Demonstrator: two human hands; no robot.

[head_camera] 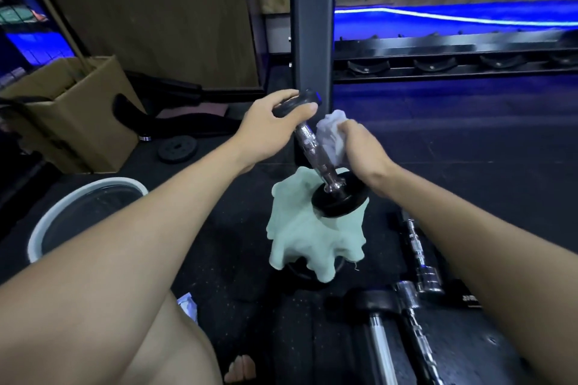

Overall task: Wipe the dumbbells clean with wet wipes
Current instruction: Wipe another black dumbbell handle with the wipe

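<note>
Dumbbell in hand: dumbbell (pixel 316 153) stands tilted, its lower black plate resting on a pale green cloth (pixel 300 241) draped over something dark on the floor.
Left hand: left hand (pixel 269 131) grips the dumbbell's upper plate, fingers and thumb curled round its rim, steadying it.
Right hand: right hand (pixel 359 153) is closed round a bunched white wet wipe (pixel 331 134), pressing it against the chrome handle.
Progress: judging by the grip, the handle is being wiped now; whether the plates are done cannot be told.
Left to do: more chrome bars and dumbbells (pixel 422 262) lie on the floor to the right, apparently waiting.
Nearby: white-rimmed bucket (pixel 50 222) at left, cardboard box (pixel 72 109) behind it, rack (pixel 453 62) beyond.
Writing: faint pale marks on a dark item at lower right, too blurred to read; no brand legible.
</note>
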